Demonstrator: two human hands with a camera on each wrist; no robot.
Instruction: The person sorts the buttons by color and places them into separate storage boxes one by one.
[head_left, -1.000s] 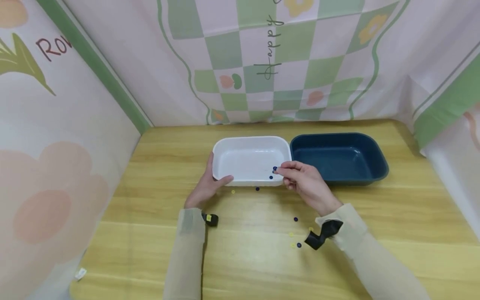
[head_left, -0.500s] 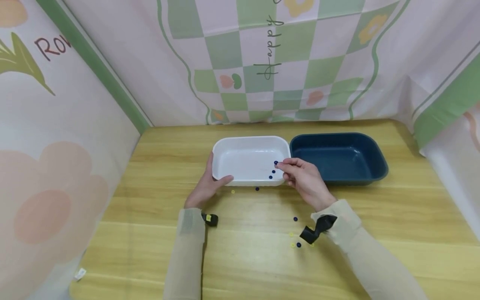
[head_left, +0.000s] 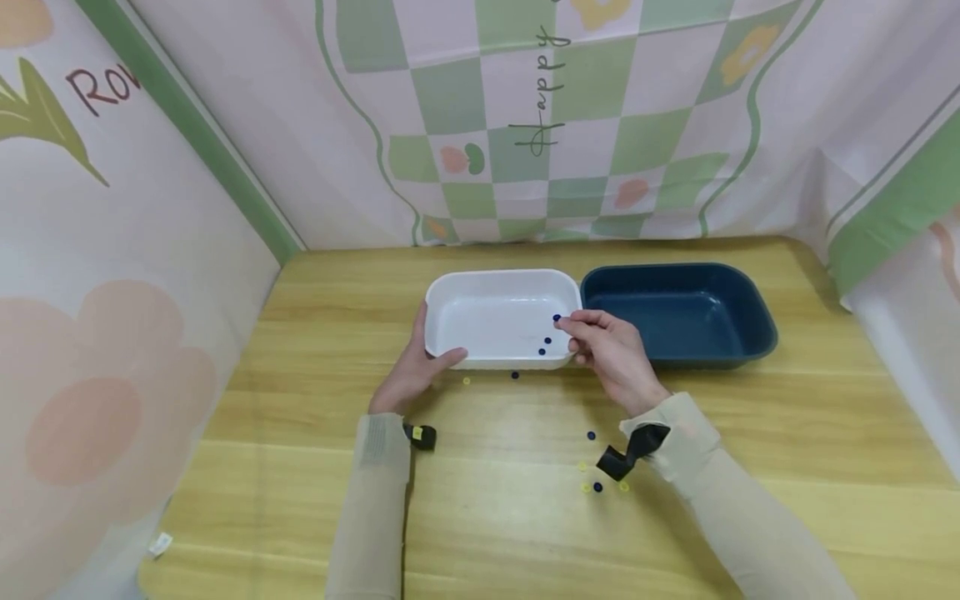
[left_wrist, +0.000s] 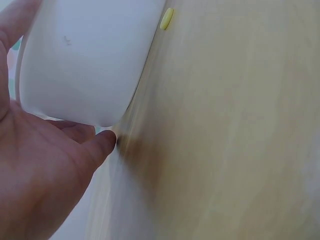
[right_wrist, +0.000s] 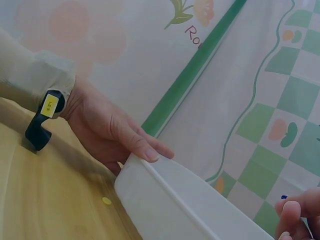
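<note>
A small, round, dark-blue piece (head_left: 557,318) is up over the right end of a long white tray with round corners (head_left: 487,321). It is too tiny to tell if it is a bead or a button. The right hand (head_left: 618,362) pinches it, with the tips of the thumb and a finger clamped on it. The left hand (head_left: 411,367) grips the tray's left end, with its thumb at the near side.

To do this step well, the pinch should be soft but sure, because such a tiny thing could slip or hop away. The right hand should go slowly and low, and the left should hold the tray so it cannot slide.

Two more blue pieces (head_left: 547,340) lie in the tray, near its right end, so the fingers should not brush them.

Just beside it, on the right, is a deep dark-blue tray (head_left: 678,317). On the near side, three loose blue pieces (head_left: 597,487) and four yellow pieces (head_left: 624,487) lie on the wooden table (head_left: 300,467). The right sleeve (head_left: 742,500) should not sweep them.
</note>
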